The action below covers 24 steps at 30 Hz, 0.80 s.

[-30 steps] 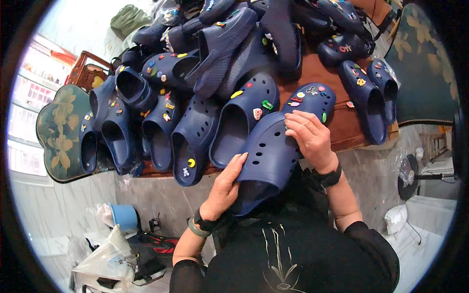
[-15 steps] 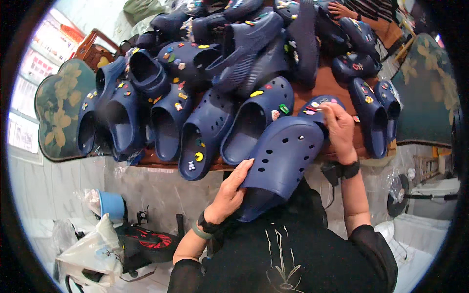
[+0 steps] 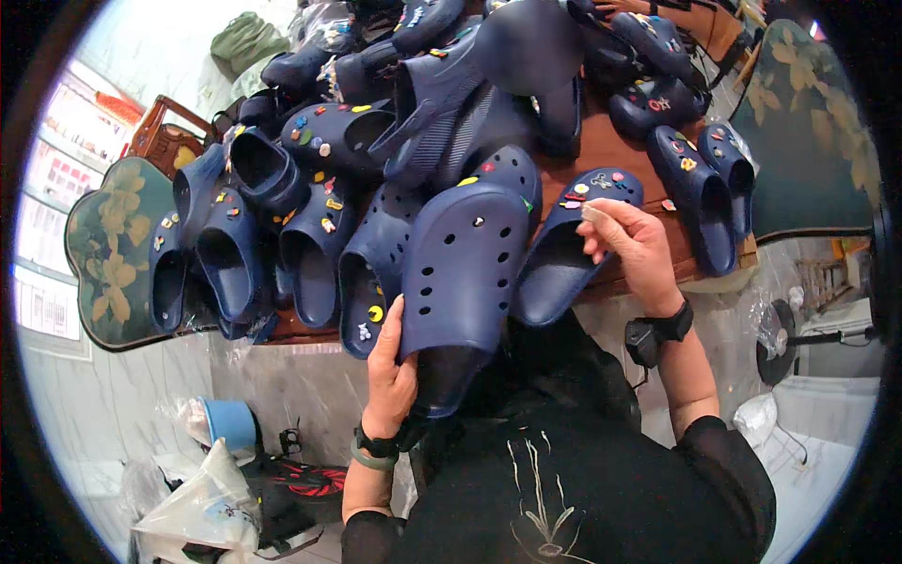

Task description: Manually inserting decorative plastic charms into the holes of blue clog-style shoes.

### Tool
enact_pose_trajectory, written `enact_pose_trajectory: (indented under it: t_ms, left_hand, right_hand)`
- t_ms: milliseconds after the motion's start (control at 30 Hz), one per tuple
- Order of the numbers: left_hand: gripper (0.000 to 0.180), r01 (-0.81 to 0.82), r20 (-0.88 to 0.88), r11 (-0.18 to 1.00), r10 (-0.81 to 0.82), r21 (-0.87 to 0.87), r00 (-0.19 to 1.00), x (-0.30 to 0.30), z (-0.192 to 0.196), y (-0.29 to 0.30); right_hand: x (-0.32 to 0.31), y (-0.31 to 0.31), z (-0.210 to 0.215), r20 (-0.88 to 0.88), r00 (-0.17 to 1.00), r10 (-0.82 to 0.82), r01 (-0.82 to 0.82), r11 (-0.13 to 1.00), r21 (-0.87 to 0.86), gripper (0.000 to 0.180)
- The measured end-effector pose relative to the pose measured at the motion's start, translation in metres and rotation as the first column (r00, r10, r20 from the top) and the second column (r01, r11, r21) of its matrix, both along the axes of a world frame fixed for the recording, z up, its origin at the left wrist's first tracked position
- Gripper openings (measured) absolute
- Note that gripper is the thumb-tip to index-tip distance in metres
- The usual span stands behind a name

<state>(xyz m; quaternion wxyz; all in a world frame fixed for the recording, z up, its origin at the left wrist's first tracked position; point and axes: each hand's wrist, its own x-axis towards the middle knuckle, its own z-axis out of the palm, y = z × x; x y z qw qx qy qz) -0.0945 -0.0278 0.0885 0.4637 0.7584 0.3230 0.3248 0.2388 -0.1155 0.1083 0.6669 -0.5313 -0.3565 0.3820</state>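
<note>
My left hand [image 3: 390, 371] grips the heel end of a plain navy clog [image 3: 460, 282] and holds it toe up in front of me. The clog has rows of holes and one small stud near its toe. My right hand [image 3: 631, 246] is up to the right of it, fingers pinched on a small pale charm [image 3: 589, 213], level with the clog's toe. Behind my right hand lies another navy clog [image 3: 564, 254] with several coloured charms on its toe.
A heap of navy clogs [image 3: 310, 226], many with coloured charms, covers a brown table [image 3: 611, 150]. Two more clogs [image 3: 700, 188] lie at the table's right edge. A green leaf-print cushion [image 3: 113, 254] is at left. Bags and a blue tub [image 3: 230, 423] sit on the floor.
My right hand has come off the clog's toe and now hangs to its right with a small charm pinched. The clog has swung more upright and nearer, still held by my left hand.
</note>
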Motion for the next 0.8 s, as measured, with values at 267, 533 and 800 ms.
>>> enact_pose_trajectory:
  t_ms: [267,533,800]
  left_hand:
    - [0.072,0.118,-0.062,0.974,-0.108,0.191,0.992,0.013,-0.006,-0.009]
    - [0.064,0.248,-0.211,0.849,-0.165,0.467,0.963,0.032,0.001,-0.020]
    - [0.060,0.367,-0.091,0.847,-0.361,0.385,0.928,0.049,-0.013,-0.028]
  right_hand:
    - [-0.022,-0.016,0.005,0.172,0.985,0.035,-0.034,0.999,-0.010,0.018]
    - [-0.041,-0.042,0.010,0.959,0.138,-0.246,0.100,0.967,0.233,0.034]
    - [-0.050,-0.095,0.015,0.991,-0.001,-0.136,0.224,0.966,0.133,0.033]
